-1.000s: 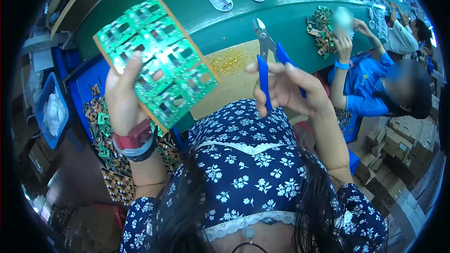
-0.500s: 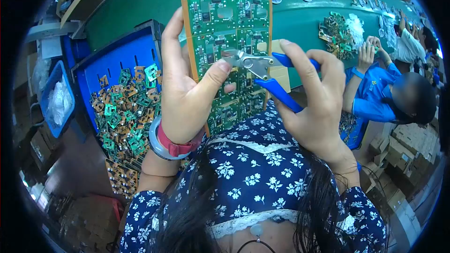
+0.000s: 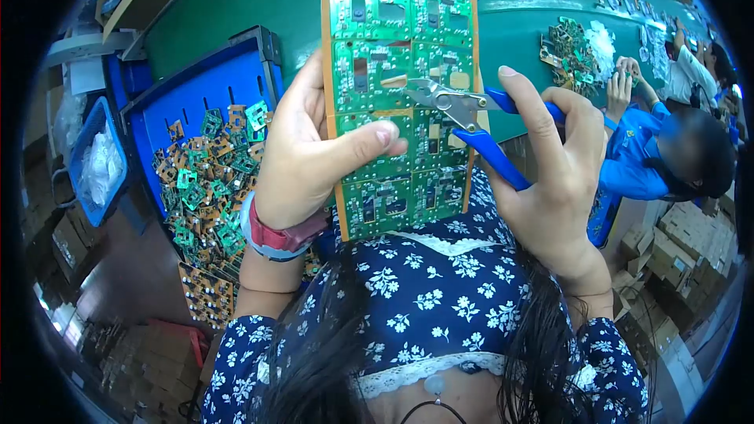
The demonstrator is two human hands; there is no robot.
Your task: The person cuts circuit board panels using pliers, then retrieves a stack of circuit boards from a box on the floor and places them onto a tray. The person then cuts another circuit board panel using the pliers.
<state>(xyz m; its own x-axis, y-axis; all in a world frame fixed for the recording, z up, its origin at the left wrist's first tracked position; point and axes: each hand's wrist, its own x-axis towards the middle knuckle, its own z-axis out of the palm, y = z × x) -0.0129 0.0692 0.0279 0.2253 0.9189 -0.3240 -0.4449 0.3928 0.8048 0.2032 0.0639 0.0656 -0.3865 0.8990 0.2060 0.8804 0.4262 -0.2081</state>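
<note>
A green circuit board panel [image 3: 369, 98] with orange side strips is held up in front of me, divided into several smaller boards. My left hand [image 3: 306, 145] grips its left edge, thumb across the front and the other fingers behind. In my right hand [image 3: 554, 165] are diagonal cutters [image 3: 503, 153] with blue handles. The handles are spread, with the index finger along the upper one. The cutter jaws lie over the middle of the panel, close to a gap between boards; whether they touch it I cannot tell.
A blue bin [image 3: 212, 82] at the left holds a heap of small cut boards [image 3: 208, 180]. Beside it stands a blue basket [image 3: 98, 161] with white plastic. More boards [image 3: 569, 51] lie on the green table [image 3: 290, 4], near a co-worker in a blue shirt [image 3: 640, 153] at the right.
The panel has moved slightly up and right and tilted, catching more light. My left thumb has dropped away from the cutter jaws. My right hand and the cutters have shifted right.
</note>
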